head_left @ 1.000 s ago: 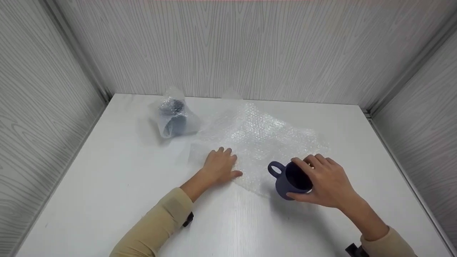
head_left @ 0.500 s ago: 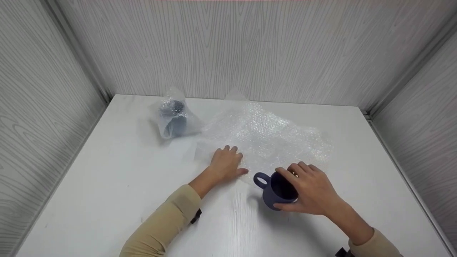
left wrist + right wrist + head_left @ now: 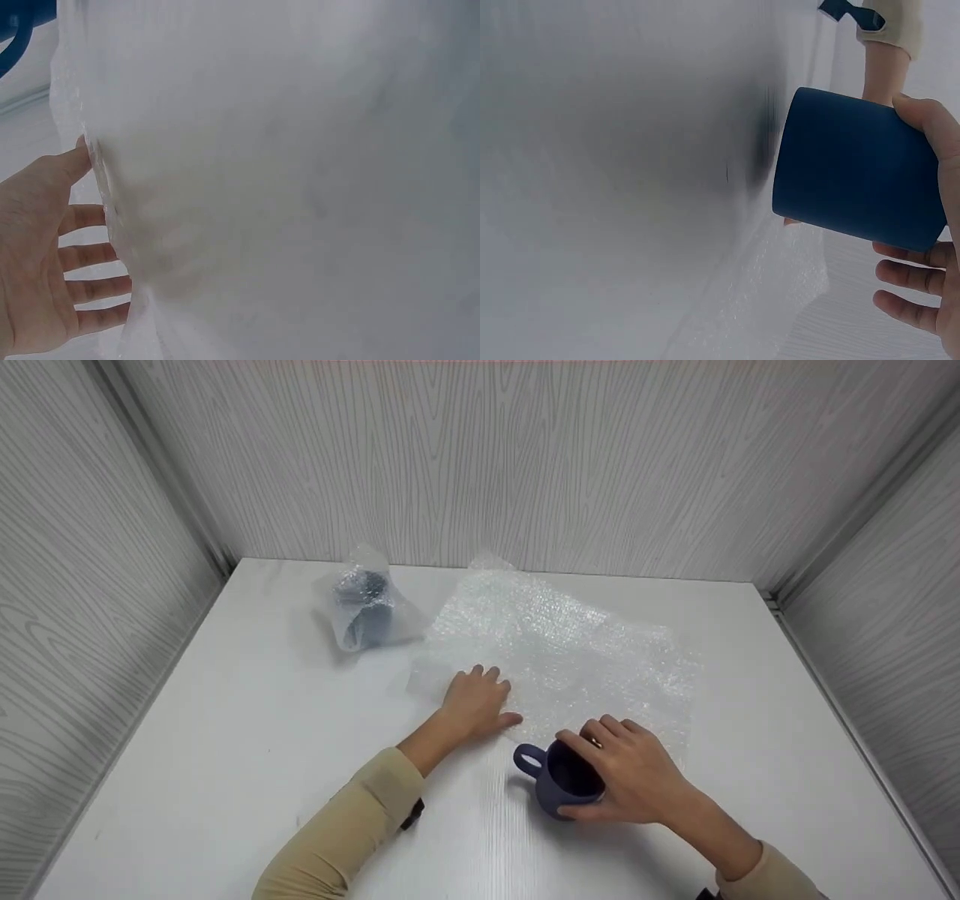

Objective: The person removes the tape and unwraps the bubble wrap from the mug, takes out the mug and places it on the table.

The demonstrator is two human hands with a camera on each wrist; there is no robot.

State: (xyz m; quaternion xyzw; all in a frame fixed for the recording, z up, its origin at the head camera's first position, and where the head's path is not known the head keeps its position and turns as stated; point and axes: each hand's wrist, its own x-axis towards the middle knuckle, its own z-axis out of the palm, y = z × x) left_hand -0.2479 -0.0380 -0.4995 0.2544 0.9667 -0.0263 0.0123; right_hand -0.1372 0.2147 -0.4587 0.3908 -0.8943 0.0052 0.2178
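A sheet of clear bubble wrap lies spread over the middle of the white table. On its near left part rests my left hand, fingers spread and straight. In the left wrist view those fingertips reach over the wrap's edge. My right hand grips a dark blue mug by its rim side, just in front of the wrap. The mug is tilted, opening toward the right palm, handle pointing left. Its plain base shows in the right wrist view. Whether it touches the table I cannot tell.
Farther back on the left stands a dark blue object wrapped in bubble wrap. A grey wood-grain panel rises behind the table, with similar panels on the left and right sides.
My right hand has carried the mug left and toward me, off the wrap's front edge. My left hand shifted slightly right, then stayed put. The wrap lies flatter and has shifted a little right.
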